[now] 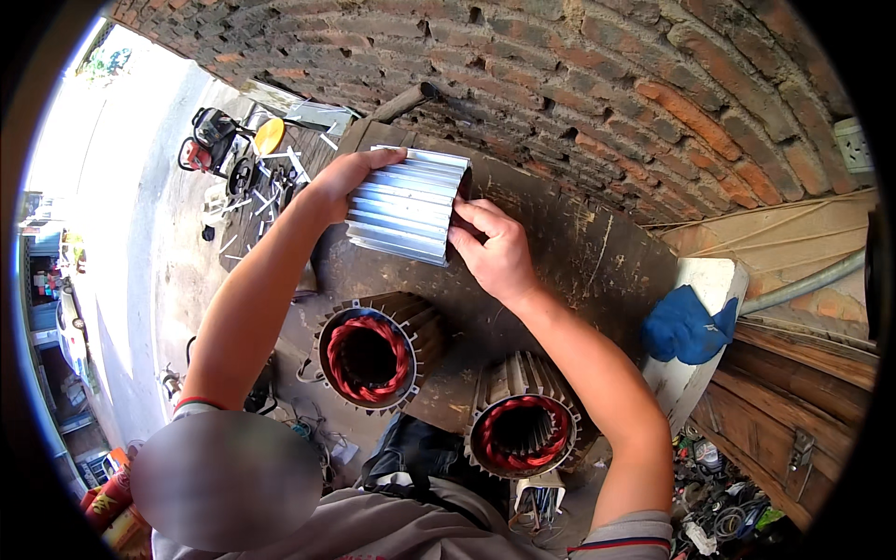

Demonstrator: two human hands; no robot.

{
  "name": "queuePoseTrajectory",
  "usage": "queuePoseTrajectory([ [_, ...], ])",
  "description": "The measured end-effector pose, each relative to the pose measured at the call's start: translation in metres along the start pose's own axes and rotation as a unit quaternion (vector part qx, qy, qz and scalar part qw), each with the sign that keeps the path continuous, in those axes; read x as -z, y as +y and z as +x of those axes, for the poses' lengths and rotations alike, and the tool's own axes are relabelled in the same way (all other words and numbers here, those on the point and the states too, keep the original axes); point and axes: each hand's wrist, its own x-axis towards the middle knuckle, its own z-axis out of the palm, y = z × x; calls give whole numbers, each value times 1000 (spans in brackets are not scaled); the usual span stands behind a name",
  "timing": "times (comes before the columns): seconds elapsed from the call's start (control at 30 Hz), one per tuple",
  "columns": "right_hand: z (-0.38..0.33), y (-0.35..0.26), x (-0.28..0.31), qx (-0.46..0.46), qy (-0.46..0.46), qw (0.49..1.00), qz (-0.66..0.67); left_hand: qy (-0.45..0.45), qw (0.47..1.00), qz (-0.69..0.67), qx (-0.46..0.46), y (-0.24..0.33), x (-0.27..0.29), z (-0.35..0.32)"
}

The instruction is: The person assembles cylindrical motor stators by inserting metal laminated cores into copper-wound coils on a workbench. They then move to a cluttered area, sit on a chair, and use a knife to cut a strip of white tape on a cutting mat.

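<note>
A silver finned motor housing (411, 207) lies on its side near the far edge of the dark worktable. My left hand (353, 177) is wrapped round its left end, thumb and fingers on the fins. At the right end, my right hand (493, 245) has its fingers bent at the rim and partly inside the opening; whether they hold something small there is hidden. Nearer to me are two more finned motor stators, a left one (425, 322) and a right one (509, 378), both with red windings facing me.
The worktable (579, 252) stands against a brick wall (560, 84). A blue cloth (689, 325) rests on a white block (672, 378) at the right. Beyond the table's left side are white strips, a yellow disc (270, 136) and a red-black machine (207, 145). Cluttered parts lie at lower right.
</note>
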Motion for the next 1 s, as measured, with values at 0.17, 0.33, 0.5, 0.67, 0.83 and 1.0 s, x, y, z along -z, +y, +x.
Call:
queuePoseTrajectory([
  [0.17, -2, 2, -3, -56, 0, 998, 29, -30, 999, -36, 1, -1, 6, -3],
  [0.33, -34, -1, 20, -84, -124, 987, -52, -34, 998, -46, -7, -1, 5, 1],
  [0.5, -45, -19, 1, -115, -183, 974, -63, -27, 998, -55, 4, -3, 7, 1],
  [0.67, -37, -30, -6, -136, -221, 960, -105, -31, 997, -68, -12, -8, 9, 7],
  [0.83, -25, -12, 18, -215, -249, 944, 30, -35, 998, -59, 13, -1, 6, -2],
  [1.0, -30, -9, 16, -324, -248, 904, -131, -65, 992, -103, -11, -4, 19, -7],
])
